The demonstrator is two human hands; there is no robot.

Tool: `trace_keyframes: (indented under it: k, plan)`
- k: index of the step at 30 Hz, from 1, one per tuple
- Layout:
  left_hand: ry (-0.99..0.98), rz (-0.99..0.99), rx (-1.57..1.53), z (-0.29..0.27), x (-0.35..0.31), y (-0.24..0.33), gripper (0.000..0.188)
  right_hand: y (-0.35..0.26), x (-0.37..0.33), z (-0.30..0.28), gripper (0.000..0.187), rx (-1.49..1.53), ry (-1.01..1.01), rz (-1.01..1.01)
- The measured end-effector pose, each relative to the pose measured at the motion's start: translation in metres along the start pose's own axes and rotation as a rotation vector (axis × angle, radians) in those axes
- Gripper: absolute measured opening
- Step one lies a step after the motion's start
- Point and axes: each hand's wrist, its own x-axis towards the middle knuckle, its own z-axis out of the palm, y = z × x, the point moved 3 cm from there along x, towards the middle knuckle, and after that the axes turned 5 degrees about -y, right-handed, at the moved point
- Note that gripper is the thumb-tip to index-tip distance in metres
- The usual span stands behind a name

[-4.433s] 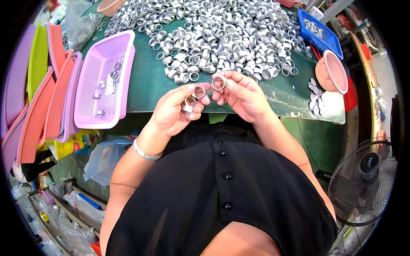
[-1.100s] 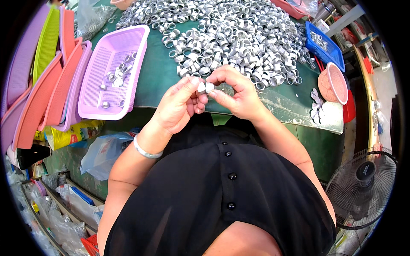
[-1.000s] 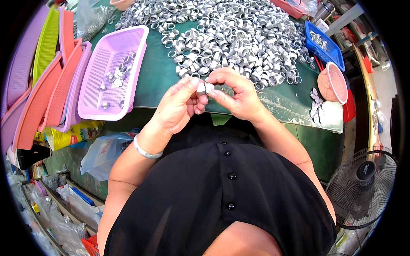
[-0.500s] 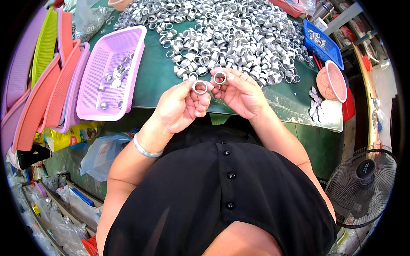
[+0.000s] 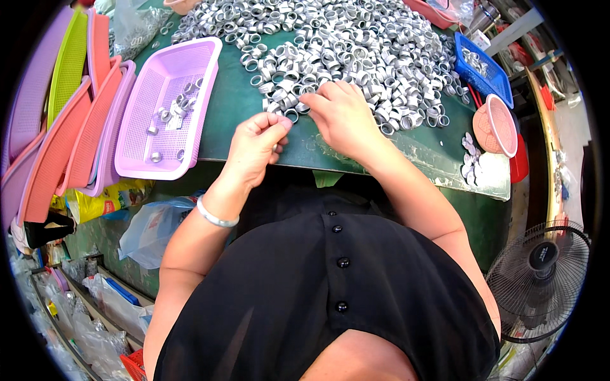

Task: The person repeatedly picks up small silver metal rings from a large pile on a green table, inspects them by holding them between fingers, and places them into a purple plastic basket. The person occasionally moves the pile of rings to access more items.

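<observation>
My left hand (image 5: 257, 145) is closed near the table's front edge, thumb and forefinger pressed together. A short grey metal ring (image 5: 291, 115) sits right at its fingertips, but I cannot make out whether they grip it. To its right, my right hand (image 5: 343, 117) reaches palm down over the front of a big heap of metal rings (image 5: 356, 44). Its fingers are bent at the heap's edge, and their tips are partly hidden among the rings.
At the left of the green table (image 5: 232, 120) stands a purple basket (image 5: 168, 63) with several rings inside. Stacked coloured baskets (image 5: 70, 70) lie beyond it. On the right are a blue basket (image 5: 486, 76), a pink round basket (image 5: 499, 127), small grey pieces (image 5: 470, 159) and a fan (image 5: 540, 273).
Both hands held a ring up at the near table edge. Now the right hand has moved forward onto the heap and turned palm down, while the left has shifted slightly left and turned over.
</observation>
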Motion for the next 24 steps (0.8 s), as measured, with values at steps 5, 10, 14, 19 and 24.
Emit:
trace_keyframes:
  k: [5, 10, 14, 19, 24]
  plan:
    - [0.103, 0.402, 1.130, 0.013, 0.011, 0.014, 0.021, 0.001, 0.008, 0.010, 0.012, -0.164, -0.130, -0.045]
    - [0.132, 0.431, 1.365, 0.022, 0.020, 0.012, 0.017, 0.013, 0.003, 0.005, 0.014, 0.166, -0.076, 0.066]
    - [0.127, 0.552, 1.204, 0.020, 0.017, 0.009, 0.012, 0.018, -0.008, -0.007, 0.013, 0.629, -0.079, 0.319]
    - [-0.017, 0.503, 0.658, 0.019, 0.004, 0.010, 0.010, 0.020, -0.025, -0.007, 0.019, 0.944, -0.077, 0.540]
    - [-0.144, 0.536, 0.406, 0.018, -0.005, 0.008, 0.014, 0.012, -0.035, -0.006, 0.026, 1.207, 0.063, 0.349]
